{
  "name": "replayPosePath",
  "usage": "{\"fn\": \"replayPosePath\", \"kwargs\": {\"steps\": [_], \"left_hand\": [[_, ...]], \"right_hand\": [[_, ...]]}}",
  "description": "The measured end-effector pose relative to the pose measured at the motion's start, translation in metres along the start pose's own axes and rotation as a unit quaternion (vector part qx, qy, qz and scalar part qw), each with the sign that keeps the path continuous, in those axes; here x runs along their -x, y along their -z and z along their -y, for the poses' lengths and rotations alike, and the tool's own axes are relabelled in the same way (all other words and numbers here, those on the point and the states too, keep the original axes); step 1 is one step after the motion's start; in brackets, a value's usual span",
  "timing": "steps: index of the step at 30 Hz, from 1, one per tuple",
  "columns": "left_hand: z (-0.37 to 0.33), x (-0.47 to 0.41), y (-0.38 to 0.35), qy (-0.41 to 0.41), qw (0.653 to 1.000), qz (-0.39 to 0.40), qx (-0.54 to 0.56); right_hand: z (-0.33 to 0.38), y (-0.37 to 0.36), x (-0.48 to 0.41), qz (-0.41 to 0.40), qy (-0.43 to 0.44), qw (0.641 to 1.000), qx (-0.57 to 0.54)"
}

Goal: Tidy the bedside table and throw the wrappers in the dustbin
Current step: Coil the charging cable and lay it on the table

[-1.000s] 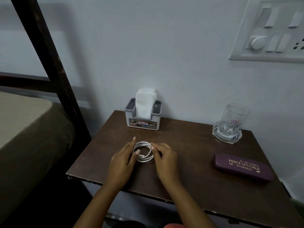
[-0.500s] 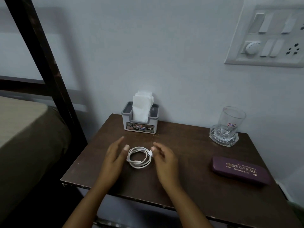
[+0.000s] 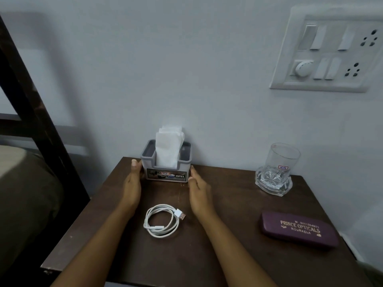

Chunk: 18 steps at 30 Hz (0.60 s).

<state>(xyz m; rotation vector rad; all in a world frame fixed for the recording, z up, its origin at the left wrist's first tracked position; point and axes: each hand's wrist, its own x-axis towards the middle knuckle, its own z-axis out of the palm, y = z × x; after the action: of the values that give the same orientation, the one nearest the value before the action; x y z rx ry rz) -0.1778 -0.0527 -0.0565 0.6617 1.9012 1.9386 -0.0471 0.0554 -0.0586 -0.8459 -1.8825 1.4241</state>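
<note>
While straight-fingered left hand (image 3: 132, 183) and right hand (image 3: 199, 191) flank its ends, the tissue holder (image 3: 165, 175) lies lengthwise along the wall (image 3: 186, 79)

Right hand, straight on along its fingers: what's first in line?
Likely the tissue holder: fingertips of the right hand sit at its right side, touching or nearly. Depth is unclear; it could slide past to the wall.

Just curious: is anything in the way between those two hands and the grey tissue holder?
Nothing visible. The left hand and right hand sit at either side of the tissue holder; the coiled white cable lies nearer the person, between the forearms.
</note>
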Motion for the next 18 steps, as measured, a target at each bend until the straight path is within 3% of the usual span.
{"fn": "replayPosePath", "kwargs": {"steps": [18], "left_hand": [[0.008,0.028,-0.005,0.013,0.999,0.031,-0.005]], "right_hand": [[-0.013,0.019,0.037,-0.059,0.005,0.998,0.011]]}}
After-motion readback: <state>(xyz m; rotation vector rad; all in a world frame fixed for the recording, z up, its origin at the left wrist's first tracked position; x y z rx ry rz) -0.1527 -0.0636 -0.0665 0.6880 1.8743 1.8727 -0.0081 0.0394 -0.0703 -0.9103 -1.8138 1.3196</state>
